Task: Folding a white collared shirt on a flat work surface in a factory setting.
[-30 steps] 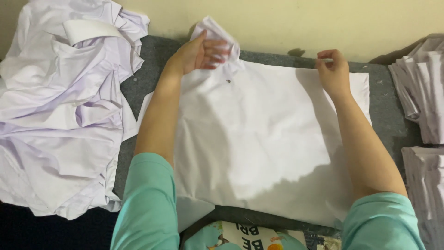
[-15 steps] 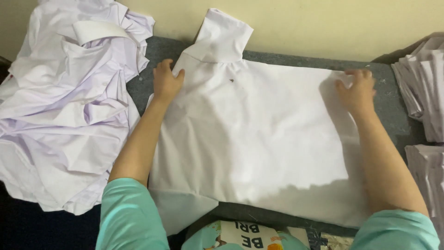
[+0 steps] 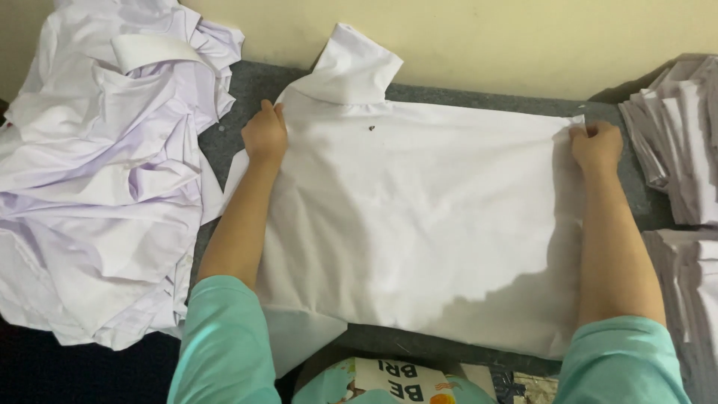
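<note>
Nearest the camera, two teal sleeves reach out over a dark grey counter [image 3: 449, 93]. Spread flat on it lies a white shirt [image 3: 426, 224], its collar [image 3: 351, 67] standing up toward the pale wall at the far edge.

The left hand [image 3: 264, 135] rests flat on the shirt's left shoulder area, just below the collar, fingers together and pressing down, closed on nothing. The right hand [image 3: 596, 146] sits at the shirt's far right corner, its grip curled tight, pinching the cloth edge there.

The shirt looks light, thin and soft; it will likely wrinkle and slide easily over the felt-like surface and has no stiffness except at the collar. Edges, corners and shoulder seams seem the best places to take hold.

No containers show. To the left a loose heap of white garments [image 3: 97, 187] lies crumpled, touching the shirt's side. To the right, stacks of folded white cloth [image 3: 680, 142] stand near the right hand, with another stack [image 3: 692, 299] closer in.
</note>
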